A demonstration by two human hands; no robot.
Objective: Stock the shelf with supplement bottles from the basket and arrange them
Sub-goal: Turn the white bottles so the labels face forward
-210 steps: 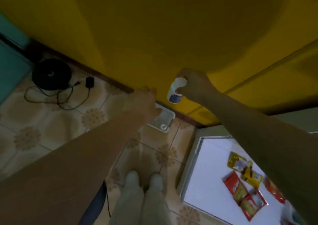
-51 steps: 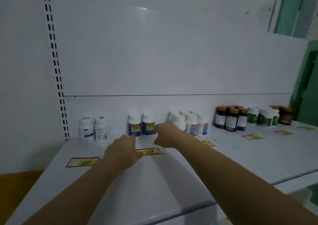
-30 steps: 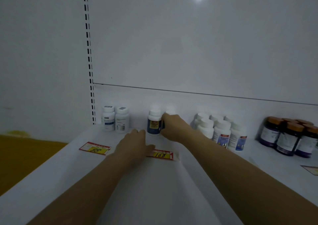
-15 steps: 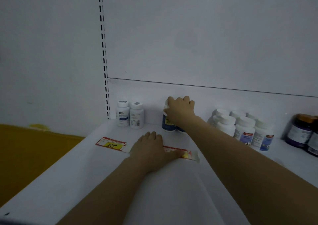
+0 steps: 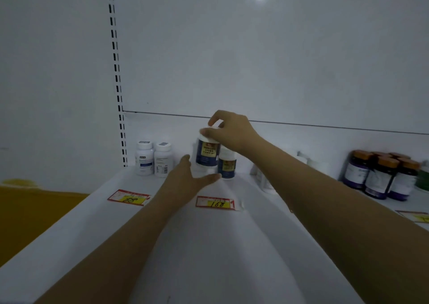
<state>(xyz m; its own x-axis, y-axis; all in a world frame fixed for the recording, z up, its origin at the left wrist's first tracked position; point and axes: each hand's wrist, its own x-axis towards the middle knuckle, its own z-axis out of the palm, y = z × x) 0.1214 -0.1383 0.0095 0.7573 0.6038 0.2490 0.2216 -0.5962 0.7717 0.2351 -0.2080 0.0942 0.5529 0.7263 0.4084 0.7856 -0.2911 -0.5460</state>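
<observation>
White metal shelf [image 5: 69, 234] carries a red-and-yellow price tag marked 168 [image 5: 216, 203]. Just past it, the person's left hand [image 5: 183, 185] lies open, fingers straight. At its 12 o'clock, the right hand [image 5: 234, 133] pinches the cap of an upright white supplement bottle with a navy-and-yellow label [image 5: 207, 152]. A matching second bottle [image 5: 227, 165] stands just beside it at 4 o'clock.

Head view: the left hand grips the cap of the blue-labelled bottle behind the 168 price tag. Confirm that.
Wrong hand. In the head view the right hand grips the cap of the blue-labelled bottle behind the 168 price tag; the left hand is open near its base.
</observation>
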